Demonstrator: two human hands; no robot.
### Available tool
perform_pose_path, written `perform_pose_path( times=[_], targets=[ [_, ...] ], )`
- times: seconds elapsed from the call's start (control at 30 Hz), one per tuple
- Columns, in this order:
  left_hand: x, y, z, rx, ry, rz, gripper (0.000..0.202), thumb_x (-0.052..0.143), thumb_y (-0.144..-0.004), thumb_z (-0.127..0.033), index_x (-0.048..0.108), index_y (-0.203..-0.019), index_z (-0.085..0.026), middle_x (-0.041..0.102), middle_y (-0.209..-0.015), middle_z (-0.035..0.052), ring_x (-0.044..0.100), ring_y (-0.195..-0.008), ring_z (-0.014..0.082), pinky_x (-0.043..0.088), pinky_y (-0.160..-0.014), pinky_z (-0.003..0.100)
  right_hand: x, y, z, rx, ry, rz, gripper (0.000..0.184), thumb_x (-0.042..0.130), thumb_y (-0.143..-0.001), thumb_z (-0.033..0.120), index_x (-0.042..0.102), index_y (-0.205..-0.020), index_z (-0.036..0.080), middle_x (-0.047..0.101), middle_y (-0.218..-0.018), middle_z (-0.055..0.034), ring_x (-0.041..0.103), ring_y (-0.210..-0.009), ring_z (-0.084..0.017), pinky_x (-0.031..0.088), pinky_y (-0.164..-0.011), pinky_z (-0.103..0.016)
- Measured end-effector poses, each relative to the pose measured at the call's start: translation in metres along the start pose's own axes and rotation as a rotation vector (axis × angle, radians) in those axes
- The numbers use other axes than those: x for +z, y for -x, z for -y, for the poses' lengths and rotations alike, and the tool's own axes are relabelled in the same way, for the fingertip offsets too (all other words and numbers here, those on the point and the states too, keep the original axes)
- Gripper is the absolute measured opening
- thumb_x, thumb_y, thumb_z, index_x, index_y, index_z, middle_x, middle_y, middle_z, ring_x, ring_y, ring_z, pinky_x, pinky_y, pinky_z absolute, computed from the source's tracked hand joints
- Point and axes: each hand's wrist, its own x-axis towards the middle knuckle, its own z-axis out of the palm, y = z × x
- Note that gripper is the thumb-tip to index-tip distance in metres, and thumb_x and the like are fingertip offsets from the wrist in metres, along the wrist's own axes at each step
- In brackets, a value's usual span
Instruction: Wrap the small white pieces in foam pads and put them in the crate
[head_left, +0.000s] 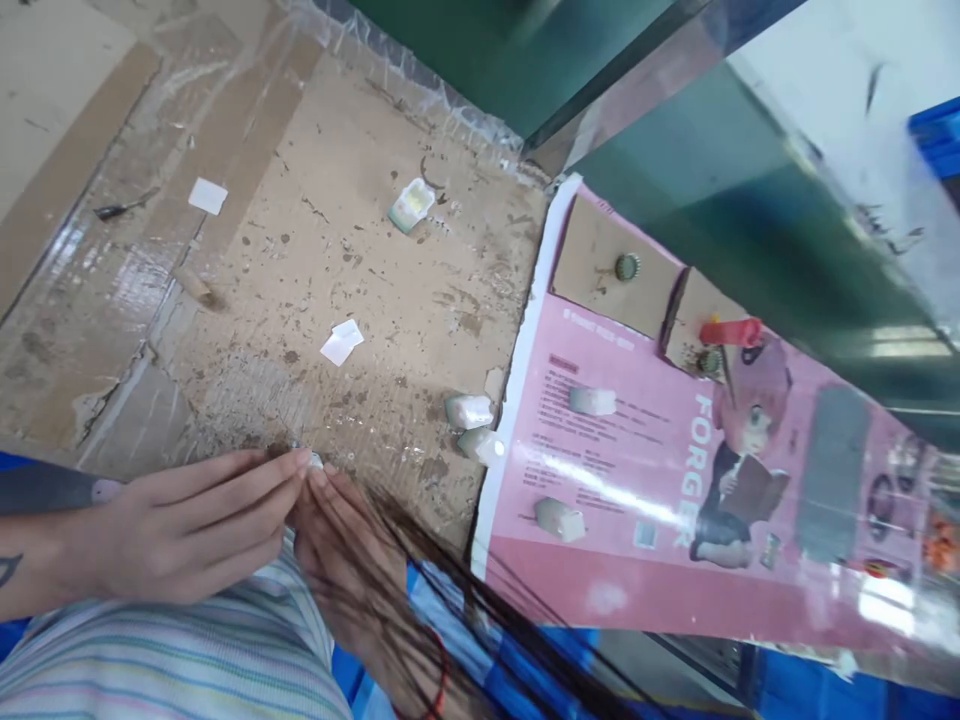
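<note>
Small whitish piece (pixel 315 461), mostly hidden, pinched between fingertips of left hand (pixel 187 525) & right hand (pixel 352 560), both closed on it low over the taped cardboard-covered bench (pixel 360 250), prob for control; similar whitish lumps (pixel 469 410) lie nearby by pink poster (pixel 637 480).

Whatever small pale piece (pixel 315 461) sat pinched between the left hand (pixel 187 525) and right hand (pixel 341 545) was too hidden to identify. Dark hair strands (pixel 450 600) veiled the right hand (its wrist ran off the bottom edge). The poster (pixel 675 480) text was blurred beyond reading.
</note>
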Motion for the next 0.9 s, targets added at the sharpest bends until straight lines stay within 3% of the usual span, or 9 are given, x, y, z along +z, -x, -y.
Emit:
perform_pose_path(
  times=[0.1, 0.17, 0.23, 0.33, 0.47, 0.67, 0.8, 0.9],
  targets=[
    [-0.004, -0.006, 0.016, 0.085, -0.070, 0.018, 0.022, 0.053, -0.103, -0.006, 0.072, -0.110, -0.013, 0.067, -0.147, 0.0109, 0.033, -0.160, 0.0263, 0.027, -0.136, 0.037, 0.005, 0.000, 0.000, 0.222, -0.159, -0.087, 0.050, 0.058, -0.102, 0.012, 0.057, -0.150, 0.026, 0.078, -0.128, -0.0108, 0.078, -0.115, -0.022, 0.069, -0.095, -0.032],
    [-0.003, -0.009, 0.019, 0.029, -0.087, 0.038, 0.017, 0.058, -0.102, -0.007, 0.071, -0.110, -0.014, 0.062, -0.153, 0.0129, 0.040, -0.157, 0.0257, 0.035, -0.133, 0.036, 0.006, -0.002, 0.003, 0.350, -0.205, -0.093, 0.050, 0.055, -0.105, 0.015, 0.050, -0.154, 0.022, 0.075, -0.132, -0.0153, 0.079, -0.112, -0.022, 0.070, -0.088, -0.031],
    [0.000, -0.009, 0.017, 0.007, -0.109, 0.020, 0.013, 0.064, -0.100, -0.009, 0.071, -0.106, -0.017, 0.061, -0.154, 0.0121, 0.052, -0.150, 0.0238, 0.044, -0.127, 0.035, 0.006, -0.004, 0.006, 0.425, -0.268, -0.077, 0.045, 0.059, -0.105, 0.021, 0.056, -0.150, 0.023, 0.075, -0.132, -0.0141, 0.078, -0.113, -0.022, 0.069, -0.089, -0.031],
    [0.007, -0.009, 0.014, -0.057, -0.075, -0.042, 0.014, 0.067, -0.098, -0.007, 0.072, -0.095, -0.020, 0.068, -0.148, 0.0059, 0.065, -0.136, 0.0168, 0.041, -0.128, 0.028, 0.005, -0.007, 0.008, 0.448, -0.337, -0.072, 0.037, 0.066, -0.102, 0.024, 0.068, -0.139, 0.028, 0.076, -0.132, -0.0094, 0.076, -0.117, -0.022, 0.067, -0.095, -0.033],
    [0.010, -0.006, 0.013, -0.150, 0.030, -0.058, 0.020, 0.064, -0.099, -0.004, 0.075, -0.103, -0.021, 0.071, -0.144, 0.0006, 0.069, -0.130, 0.0113, 0.033, -0.130, 0.020, 0.002, -0.009, 0.006, 0.504, -0.418, -0.036, 0.032, 0.066, -0.102, 0.027, 0.072, -0.133, 0.028, 0.077, -0.130, -0.0086, 0.075, -0.118, -0.022, 0.066, -0.100, -0.037],
    [0.005, -0.002, 0.014, -0.168, 0.116, 0.011, 0.022, 0.067, -0.097, -0.006, 0.076, -0.104, -0.025, 0.064, -0.152, -0.0016, 0.071, -0.129, 0.0172, 0.046, -0.124, 0.026, 0.003, -0.017, 0.009, 0.655, -0.647, -0.091, 0.025, 0.072, -0.096, 0.023, 0.076, -0.120, 0.028, 0.077, -0.119, -0.0052, 0.077, -0.091, -0.014, 0.067, -0.078, -0.022],
    [0.009, 0.000, 0.012, -0.217, 0.136, 0.011, 0.028, 0.062, -0.097, -0.002, 0.075, -0.108, -0.024, 0.064, -0.152, -0.0029, 0.070, -0.129, 0.0143, 0.042, -0.126, 0.023, 0.005, -0.019, 0.008, 0.654, -0.658, -0.108, 0.028, 0.067, -0.095, 0.015, 0.075, -0.116, 0.030, 0.076, -0.114, -0.0030, 0.076, -0.091, -0.013, 0.066, -0.074, -0.020],
    [0.015, 0.006, 0.009, -0.265, 0.161, 0.020, 0.035, 0.057, -0.099, -0.002, 0.074, -0.118, -0.026, 0.067, -0.149, -0.0030, 0.071, -0.127, 0.0133, 0.043, -0.124, 0.020, 0.004, -0.018, 0.006, 0.685, -0.697, -0.075, 0.027, 0.070, -0.093, 0.018, 0.076, -0.117, 0.029, 0.075, -0.117, -0.0053, 0.077, -0.092, -0.015, 0.067, -0.073, -0.022]
  ],
)
